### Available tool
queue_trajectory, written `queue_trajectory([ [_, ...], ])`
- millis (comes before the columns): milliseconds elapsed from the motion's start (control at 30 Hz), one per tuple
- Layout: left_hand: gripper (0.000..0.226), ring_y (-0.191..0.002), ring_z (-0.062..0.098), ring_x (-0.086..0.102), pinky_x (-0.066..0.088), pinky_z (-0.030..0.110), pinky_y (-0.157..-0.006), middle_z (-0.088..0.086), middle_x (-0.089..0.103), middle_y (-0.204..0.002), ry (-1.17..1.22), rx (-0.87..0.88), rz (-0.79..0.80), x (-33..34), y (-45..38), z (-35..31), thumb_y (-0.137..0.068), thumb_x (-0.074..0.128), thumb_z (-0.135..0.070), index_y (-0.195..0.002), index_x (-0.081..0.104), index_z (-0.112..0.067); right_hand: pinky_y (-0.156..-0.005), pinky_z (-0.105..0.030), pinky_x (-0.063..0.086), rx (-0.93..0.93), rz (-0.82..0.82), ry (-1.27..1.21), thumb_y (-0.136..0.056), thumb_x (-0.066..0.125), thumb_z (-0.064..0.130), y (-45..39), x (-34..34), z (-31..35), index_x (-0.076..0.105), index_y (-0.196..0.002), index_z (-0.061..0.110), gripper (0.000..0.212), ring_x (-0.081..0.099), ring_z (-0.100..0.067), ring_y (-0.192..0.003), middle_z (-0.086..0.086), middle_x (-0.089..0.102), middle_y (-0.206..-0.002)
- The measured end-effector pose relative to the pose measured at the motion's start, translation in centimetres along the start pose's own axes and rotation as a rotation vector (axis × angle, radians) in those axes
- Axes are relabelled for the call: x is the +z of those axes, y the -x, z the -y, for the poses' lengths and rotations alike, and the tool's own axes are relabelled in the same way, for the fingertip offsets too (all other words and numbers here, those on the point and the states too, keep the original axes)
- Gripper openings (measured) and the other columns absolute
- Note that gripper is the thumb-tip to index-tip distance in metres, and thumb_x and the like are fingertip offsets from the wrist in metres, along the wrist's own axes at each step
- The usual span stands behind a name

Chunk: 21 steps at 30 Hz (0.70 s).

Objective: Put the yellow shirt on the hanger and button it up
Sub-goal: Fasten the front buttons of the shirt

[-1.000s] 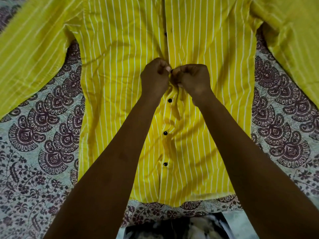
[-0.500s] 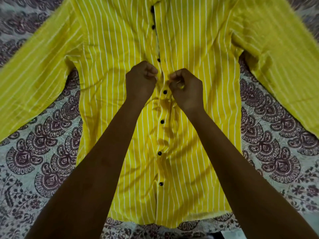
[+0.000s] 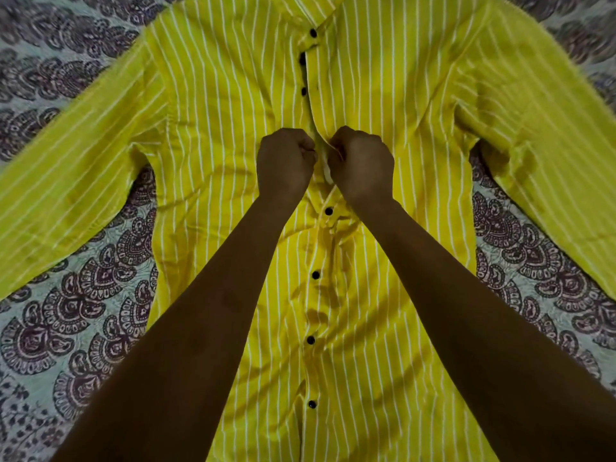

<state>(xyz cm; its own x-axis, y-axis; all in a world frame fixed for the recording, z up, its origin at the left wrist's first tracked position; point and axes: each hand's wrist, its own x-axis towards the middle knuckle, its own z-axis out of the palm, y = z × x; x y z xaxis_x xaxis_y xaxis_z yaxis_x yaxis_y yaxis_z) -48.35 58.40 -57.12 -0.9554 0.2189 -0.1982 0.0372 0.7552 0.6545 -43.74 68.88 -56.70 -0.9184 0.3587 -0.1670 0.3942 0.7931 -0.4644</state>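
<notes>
Yellow shirt (image 3: 216, 111), striped white, lies flat and face up across the bed (image 3: 76, 295), its collar toward the far edge and sleeves spread to either side. Both hands meet at mid-placket: the left hand (image 3: 286, 161) and right hand (image 3: 361, 165) each have fingers curled, pinching the front edges together. Four black buttons below look fastened. Thin, limp cloth will likely bunch, so holding close beside each buttonhole seems wise.

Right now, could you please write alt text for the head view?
Both hands, the left hand and right hand, pinch the placket of a yellow striped shirt at mid-chest. It lies flat on a paisley bedsheet, sleeves spread, black buttons running down the front.
</notes>
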Motion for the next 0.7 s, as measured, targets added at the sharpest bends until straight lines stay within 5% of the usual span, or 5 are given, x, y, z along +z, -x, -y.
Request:
queue_trajectory([
  [133, 0.017, -0.088, 0.024, 0.065, 0.045, 0.031, -0.076, 0.009, 0.072, -0.087, -0.051, 0.044, -0.041, 0.4, 0.1, 0.1, -0.076, 0.055, -0.003, -0.081, 0.070, -0.007, -0.071, -0.038, 0.048, 0.290, -0.015, -0.611, -0.077, 0.065, 0.008, -0.4, 0.4, -0.3, 0.071, -0.073, 0.010, 0.008, 0.064, -0.028, -0.077, -0.014, 0.069, -0.075],
  [233, 0.014, -0.089, 0.023, 0.064, 0.042, 0.027, -0.076, 0.008, 0.071, -0.089, -0.093, 0.012, -0.031, 0.4, -0.2, -0.1, -0.077, 0.057, -0.006, -0.082, 0.070, -0.009, -0.073, -0.046, 0.052, 0.517, 0.073, -0.982, -0.075, 0.065, 0.002, 0.0, 0.3, -0.5, 0.064, -0.059, 0.020, 0.024, 0.058, -0.023, -0.065, -0.006, 0.060, -0.062],
  [400, 0.011, -0.080, 0.017, 0.065, 0.039, 0.017, -0.071, 0.007, 0.072, -0.082, 0.041, -0.033, -0.028, -0.3, -0.2, -1.2, -0.073, 0.063, -0.008, -0.079, 0.072, -0.009, -0.068, -0.035, 0.047, 0.572, 0.095, -1.180, -0.073, 0.065, 0.001, 0.9, 0.2, -0.2, 0.066, -0.079, 0.005, 0.007, 0.056, -0.024, -0.068, -0.014, 0.060, -0.072],
  [700, 0.004, -0.064, 0.018, 0.065, 0.054, 0.040, -0.080, -0.013, 0.059, -0.058, 0.256, -0.145, 0.022, -0.5, 0.6, -1.8, -0.071, 0.067, -0.010, -0.074, 0.070, -0.011, -0.071, -0.037, 0.052, 0.556, 0.042, -1.087, -0.080, 0.059, -0.003, 0.8, 1.4, -0.6, 0.069, -0.090, 0.002, 0.015, 0.062, -0.025, -0.072, -0.012, 0.065, -0.077],
])
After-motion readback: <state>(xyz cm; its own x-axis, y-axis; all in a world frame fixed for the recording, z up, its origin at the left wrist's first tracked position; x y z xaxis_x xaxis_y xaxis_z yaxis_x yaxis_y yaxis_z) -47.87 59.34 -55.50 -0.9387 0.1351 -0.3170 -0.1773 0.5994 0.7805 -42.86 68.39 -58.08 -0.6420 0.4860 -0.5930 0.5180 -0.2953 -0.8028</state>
